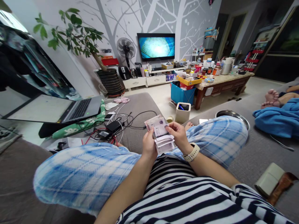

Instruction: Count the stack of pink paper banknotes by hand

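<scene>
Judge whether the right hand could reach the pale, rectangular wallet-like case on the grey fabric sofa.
Likely yes: nothing visible bars the way to the case, though the right hand holds pinkish paper banknotes it may need to release.

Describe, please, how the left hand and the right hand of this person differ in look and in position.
The right hand has a pale-banded watch at its wrist, while the wrist of the left hand is bare. The left hand grips the banknotes at their left side; the right hand holds them at their right side. Both hands are ungloved and hold notes.
</scene>
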`<state>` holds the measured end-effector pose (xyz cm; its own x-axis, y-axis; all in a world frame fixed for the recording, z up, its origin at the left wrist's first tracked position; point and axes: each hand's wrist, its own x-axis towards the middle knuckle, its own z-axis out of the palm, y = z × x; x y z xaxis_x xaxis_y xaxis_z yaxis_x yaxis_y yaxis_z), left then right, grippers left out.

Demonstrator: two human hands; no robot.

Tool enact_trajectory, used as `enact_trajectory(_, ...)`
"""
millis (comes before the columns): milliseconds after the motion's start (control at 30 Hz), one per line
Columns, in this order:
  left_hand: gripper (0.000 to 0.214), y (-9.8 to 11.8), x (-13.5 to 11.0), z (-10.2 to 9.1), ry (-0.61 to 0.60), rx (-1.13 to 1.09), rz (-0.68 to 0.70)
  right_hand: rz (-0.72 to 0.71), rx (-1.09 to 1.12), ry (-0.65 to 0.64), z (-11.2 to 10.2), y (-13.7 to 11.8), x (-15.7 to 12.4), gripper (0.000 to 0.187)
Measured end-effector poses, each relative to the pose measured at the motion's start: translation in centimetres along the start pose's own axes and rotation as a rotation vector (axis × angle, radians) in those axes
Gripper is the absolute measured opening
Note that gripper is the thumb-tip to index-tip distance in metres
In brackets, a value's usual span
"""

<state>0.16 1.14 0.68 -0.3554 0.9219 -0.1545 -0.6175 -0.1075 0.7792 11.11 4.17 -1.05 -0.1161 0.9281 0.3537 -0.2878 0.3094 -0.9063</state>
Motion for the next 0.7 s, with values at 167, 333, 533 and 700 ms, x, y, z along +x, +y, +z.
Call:
enact_trajectory(167, 0.02, -0.11, 0.05, -0.14, -0.015, 0.006, -0.003, -0.002, -0.001, -0.011, 0.04, -0.01, -0.02, 0.019)
enact_trajectory(333, 0.019, -0.04, -0.02, -0.07, -0.005, 0.006, 0.0, -0.014, -0.007, -0.016, 0.05, 0.01, -0.03, 0.02)
enact_trajectory(533, 0.019, 0.08, -0.27, -0.04, -0.008, 0.01, 0.002, -0.035, -0.039, -0.012, 0.02, -0.3, -0.05, 0.022)
enact_trajectory(700, 0.017, 0.13, -0.38, 0.0, 0.001, 0.02, 0.003, -0.029, -0.029, -0.022, 0.07, -0.49, -0.11, 0.023)
